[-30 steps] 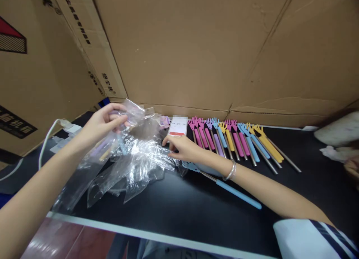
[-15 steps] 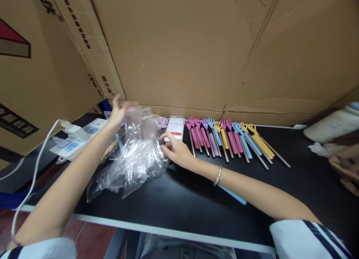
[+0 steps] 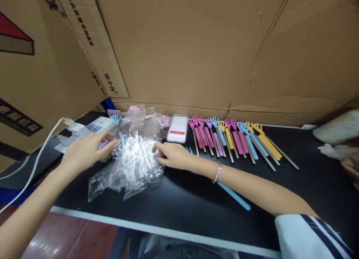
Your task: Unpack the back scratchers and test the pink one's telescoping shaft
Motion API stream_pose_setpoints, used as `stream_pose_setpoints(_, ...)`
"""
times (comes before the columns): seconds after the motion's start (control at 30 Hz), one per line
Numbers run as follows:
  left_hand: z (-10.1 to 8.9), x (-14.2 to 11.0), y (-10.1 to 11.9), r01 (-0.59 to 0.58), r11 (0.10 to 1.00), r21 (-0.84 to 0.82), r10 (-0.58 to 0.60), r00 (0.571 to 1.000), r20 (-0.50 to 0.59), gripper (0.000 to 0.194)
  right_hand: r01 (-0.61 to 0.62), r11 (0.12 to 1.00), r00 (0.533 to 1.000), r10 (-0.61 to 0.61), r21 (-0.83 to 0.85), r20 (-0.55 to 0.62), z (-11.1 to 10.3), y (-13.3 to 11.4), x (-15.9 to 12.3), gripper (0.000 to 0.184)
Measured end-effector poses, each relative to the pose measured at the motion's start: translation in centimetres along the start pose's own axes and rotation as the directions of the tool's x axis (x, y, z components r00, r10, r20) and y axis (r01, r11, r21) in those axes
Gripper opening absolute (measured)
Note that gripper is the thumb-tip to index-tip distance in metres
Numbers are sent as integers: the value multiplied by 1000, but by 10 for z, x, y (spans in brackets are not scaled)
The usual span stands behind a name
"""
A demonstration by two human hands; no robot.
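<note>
Black tabletop (image 3: 196, 206) | clear bags (image 3: 137, 154) piled, contents unclear | left fingers (image 3: 104, 136) parted | right fingers (image 3: 160, 145) parted, near bags

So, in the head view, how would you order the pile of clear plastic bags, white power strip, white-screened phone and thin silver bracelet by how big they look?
Largest to smallest:
1. Pile of clear plastic bags
2. White power strip, partly hidden
3. White-screened phone
4. Thin silver bracelet

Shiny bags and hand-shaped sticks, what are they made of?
The shiny bags look like thin, glossy plastic: see-through, crinkled, glinting. On the hand-shaped sticks, the silvery, gleaming rods seem metal; the solid-coloured heads look like smooth plastic. The duller coloured grips could be foam or rubber.
</note>
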State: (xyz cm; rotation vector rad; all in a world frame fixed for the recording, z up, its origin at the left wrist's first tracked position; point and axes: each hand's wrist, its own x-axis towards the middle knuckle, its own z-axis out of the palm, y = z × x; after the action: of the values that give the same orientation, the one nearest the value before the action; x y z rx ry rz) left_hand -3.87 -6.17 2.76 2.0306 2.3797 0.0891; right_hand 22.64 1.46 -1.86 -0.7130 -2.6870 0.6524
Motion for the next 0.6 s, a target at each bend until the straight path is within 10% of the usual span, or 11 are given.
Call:
stream_pose_setpoints(0.33, 18, -33, 4, -64, 973, -221, 124, 955, 269, 42, -35, 978, 999, 37, 206, -5, 0, 6, 5, 20)
stream_pose_setpoints(0.6, 34, -31, -11, 5, 813, -582, -4, 1000, 2, 35, -53, 894, 981, 131, 445, -145, -6, 16, 6, 17)
